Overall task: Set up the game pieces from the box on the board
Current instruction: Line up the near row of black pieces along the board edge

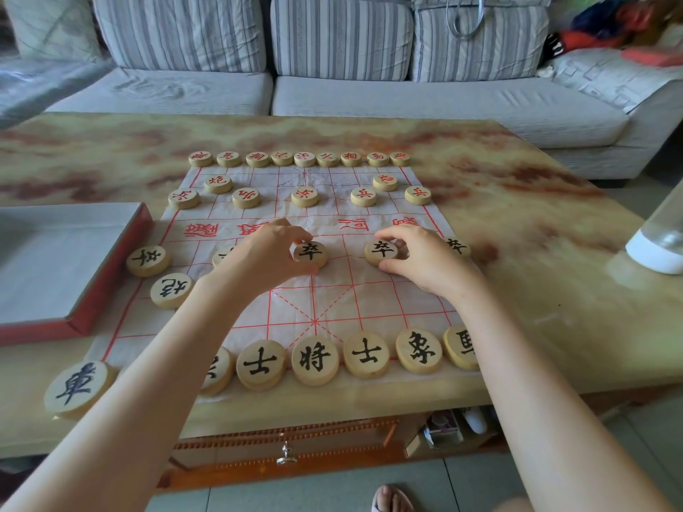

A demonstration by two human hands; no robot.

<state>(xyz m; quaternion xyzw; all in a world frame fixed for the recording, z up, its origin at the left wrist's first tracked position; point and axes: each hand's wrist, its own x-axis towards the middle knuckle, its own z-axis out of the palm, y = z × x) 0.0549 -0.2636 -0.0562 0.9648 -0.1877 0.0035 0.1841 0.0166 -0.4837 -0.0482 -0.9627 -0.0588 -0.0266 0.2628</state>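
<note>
A white cloth board point(332, 304) with red grid lines lies on the table. Round wooden pieces with red characters point(305, 196) fill the far rows. Black-character pieces point(315, 360) line the near edge. My left hand point(264, 256) pinches a black-marked piece point(310, 253) at the board's middle. My right hand point(425, 258) pinches another black-marked piece point(381, 252) to its right. Both pieces rest on the cloth. More black pieces point(148, 259) sit at the left edge, and one is partly hidden behind my right hand.
A red-sided box point(107, 286) with a pale inside lies on the table's left. A clear bottle with a white cap point(658, 249) lies at the right edge. A striped grey sofa point(340, 68) stands behind the marbled table point(536, 253). A foot in a slipper point(391, 498) shows below.
</note>
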